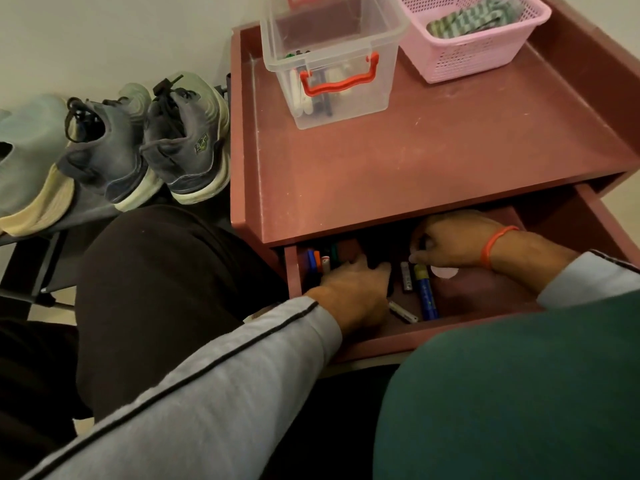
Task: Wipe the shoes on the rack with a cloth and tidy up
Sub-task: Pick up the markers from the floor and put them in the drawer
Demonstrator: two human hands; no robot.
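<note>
Two grey sneakers (104, 150) (187, 140) and a pale green shoe (27, 161) sit on the dark rack (41, 265) at the left. A green striped cloth (478, 15) lies in the pink basket (460, 60). Both hands are inside the open drawer (485, 327) of the reddish cabinet. My left hand (356, 292) reaches over a dark item beside coloured markers (320, 259), its fingertips hidden. My right hand (457, 244), with an orange wristband, has curled fingers whose tips are at the top of a blue stick (426, 299) and a grey battery (406, 275).
A clear plastic box (332, 57) with a red handle holds pens on the cabinet top (450, 147). Another battery (403, 311) lies near the drawer's front. My dark-trousered knee (156, 306) sits between the rack and the cabinet.
</note>
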